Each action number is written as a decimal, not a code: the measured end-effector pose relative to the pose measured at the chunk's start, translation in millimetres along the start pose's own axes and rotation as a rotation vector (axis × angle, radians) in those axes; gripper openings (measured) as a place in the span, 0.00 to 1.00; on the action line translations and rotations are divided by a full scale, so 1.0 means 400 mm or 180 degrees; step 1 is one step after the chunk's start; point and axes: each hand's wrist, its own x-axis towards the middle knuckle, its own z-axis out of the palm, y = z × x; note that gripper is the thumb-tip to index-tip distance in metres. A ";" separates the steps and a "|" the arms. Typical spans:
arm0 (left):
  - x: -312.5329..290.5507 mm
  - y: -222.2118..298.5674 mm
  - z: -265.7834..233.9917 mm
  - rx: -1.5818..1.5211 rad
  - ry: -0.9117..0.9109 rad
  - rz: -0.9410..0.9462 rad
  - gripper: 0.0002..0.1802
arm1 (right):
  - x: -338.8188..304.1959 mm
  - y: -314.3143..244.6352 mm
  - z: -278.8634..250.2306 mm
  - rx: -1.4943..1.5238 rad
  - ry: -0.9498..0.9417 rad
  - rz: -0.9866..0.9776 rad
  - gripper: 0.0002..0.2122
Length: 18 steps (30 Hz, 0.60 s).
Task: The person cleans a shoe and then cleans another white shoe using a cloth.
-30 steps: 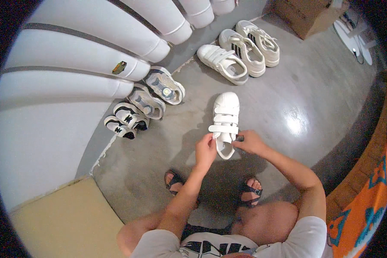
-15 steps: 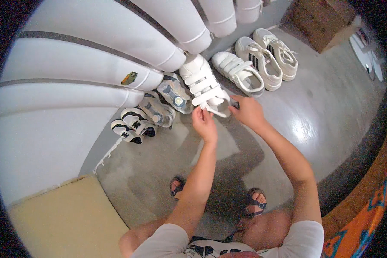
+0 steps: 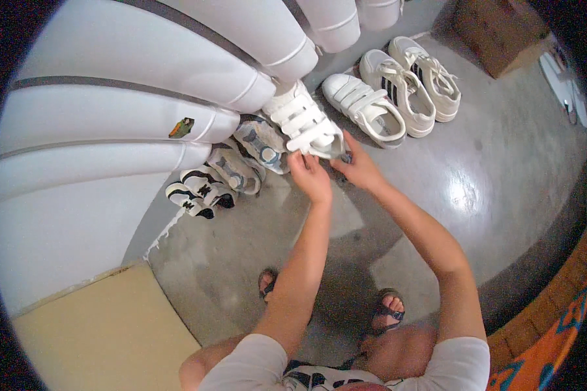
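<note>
A white sneaker with several straps (image 3: 301, 120) stands in the row of shoes in front of me, its opening toward me. My left hand (image 3: 312, 176) is closed on the near edge of this sneaker, by its lowest strap; the fingertips are partly hidden. At the sneaker's heel is my right hand (image 3: 360, 165), thumb and fingers closed around a small dark bluish thing (image 3: 347, 158) too small to name. The matching white strap sneaker (image 3: 365, 109) stands to the right, apart from both hands.
White lace-up sneakers with dark stripes (image 3: 398, 91) stand farther right. Grey-and-white shoes (image 3: 261, 141) and small black-and-white shoes (image 3: 201, 189) are on the left. Rounded white panels (image 3: 143, 55) overhang the row. A cardboard box (image 3: 499, 32) sits at the back right.
My right hand has moved left along the sneaker's heel, closer to my left hand. The view has shifted slightly. The other shoes stay in place.
</note>
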 end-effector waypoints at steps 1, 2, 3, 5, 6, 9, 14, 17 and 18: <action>0.015 -0.003 -0.001 0.0718 -0.0094 0.0324 0.08 | 0.011 0.005 0.004 0.0037 0.0054 -0.0123 0.43; 0.026 -0.005 -0.001 0.1433 -0.0191 0.0648 0.08 | 0.018 0.010 0.007 0.0031 0.0055 -0.0106 0.43; 0.031 -0.009 0.002 0.1465 -0.0257 0.0680 0.09 | 0.023 0.016 0.009 0.0017 0.0084 -0.0176 0.43; 0.017 0.008 0.013 0.1334 -0.0195 0.0524 0.09 | 0.010 0.020 0.008 -0.0086 -0.0009 -0.0042 0.44; 0.007 0.016 0.018 0.1196 -0.0127 0.0395 0.10 | 0.001 0.026 0.003 -0.0102 -0.0008 -0.0009 0.44; -0.010 0.015 -0.005 0.0980 -0.0263 0.0222 0.20 | -0.018 0.003 -0.007 0.0186 -0.0135 0.0254 0.45; -0.077 0.050 -0.007 0.0894 -0.0578 0.0215 0.33 | -0.102 -0.029 -0.071 -0.1616 0.0293 -0.1184 0.28; -0.101 0.087 0.000 0.1949 -0.0653 0.0936 0.37 | -0.175 -0.114 -0.139 -0.2724 0.0259 -0.0789 0.15; -0.111 0.100 0.004 0.1887 -0.0810 0.0865 0.37 | -0.178 -0.098 -0.150 -0.2729 0.0264 -0.0785 0.15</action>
